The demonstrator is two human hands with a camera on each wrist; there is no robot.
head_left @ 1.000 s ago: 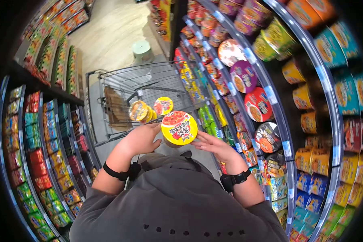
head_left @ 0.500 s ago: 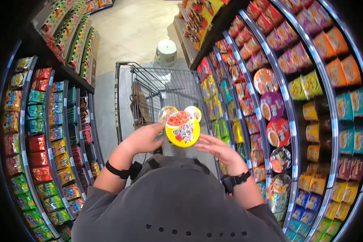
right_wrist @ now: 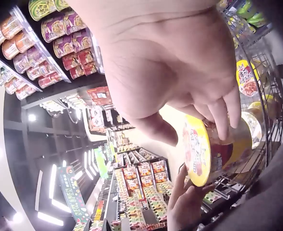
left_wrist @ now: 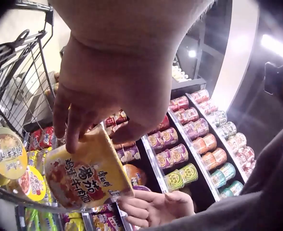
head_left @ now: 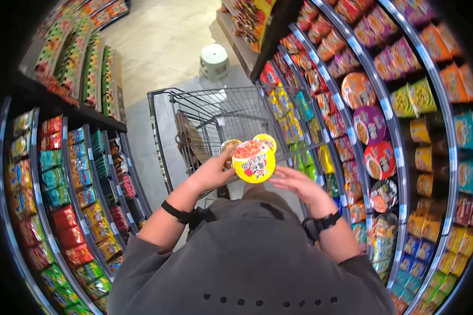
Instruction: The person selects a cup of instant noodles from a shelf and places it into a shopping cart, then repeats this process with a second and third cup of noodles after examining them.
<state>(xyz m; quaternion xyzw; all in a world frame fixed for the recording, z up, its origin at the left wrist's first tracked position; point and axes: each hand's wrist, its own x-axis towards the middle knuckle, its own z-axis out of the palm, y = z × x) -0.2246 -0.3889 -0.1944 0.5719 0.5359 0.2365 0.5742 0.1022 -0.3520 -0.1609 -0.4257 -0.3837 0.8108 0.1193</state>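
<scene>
Gripping a yellow-lidded noodle cup (head_left: pixel 253 163) by one side, the left hand (head_left: pixel 213 170) holds it at the near end of the shopping cart (head_left: pixel 234 106); the right hand (head_left: pixel 302 187), fingers nearly straight, meets its opposite side. Other cups (head_left: pixel 268 140) sit inside the cart.

The left forearm (head_left: pixel 160 231) and right forearm (head_left: pixel 342 241) angle inward ahead of the torso (head_left: pixel 247 257). The left hand (head_left: pixel 215 170) grips with bent fingers (left_wrist: pixel 74 129). The right hand (head_left: pixel 301 185) faces it, fingers extended and thumb (right_wrist: pixel 156 127) spread apart from them.
</scene>
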